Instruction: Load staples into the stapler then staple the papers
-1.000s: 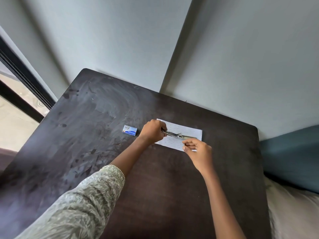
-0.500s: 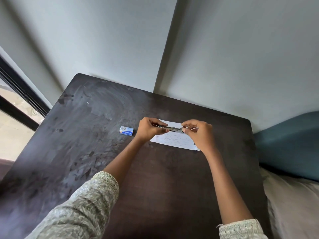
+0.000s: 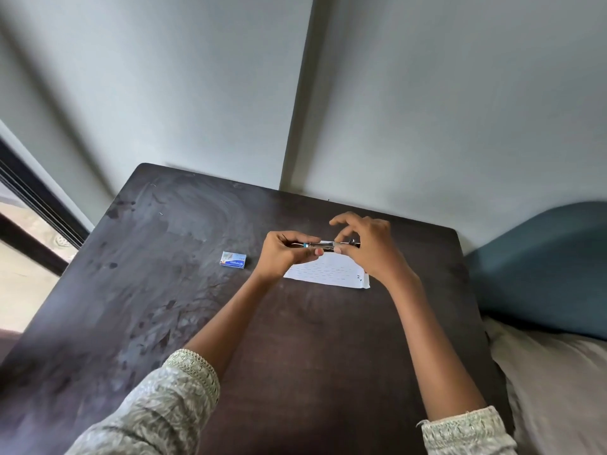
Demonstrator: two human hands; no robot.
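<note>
A slim metal stapler (image 3: 323,245) is held level, a little above the dark table (image 3: 164,290). My left hand (image 3: 284,256) grips its left end. My right hand (image 3: 368,244) pinches the right end with thumb and forefinger, its other fingers spread above. Under both hands lie the white papers (image 3: 328,274) with lines of writing, partly hidden by my hands. A small blue staple box (image 3: 233,259) lies closed on the table, left of my left hand.
The table stands against a grey wall (image 3: 427,110). A blue cushion (image 3: 542,267) and pale bedding (image 3: 558,389) border its right edge. A dark window frame (image 3: 29,205) runs along the left.
Both hands lifted the stapler off the papers and hold it higher. My right hand moved from the papers' front edge onto the stapler's right end, and its fingers have spread.
</note>
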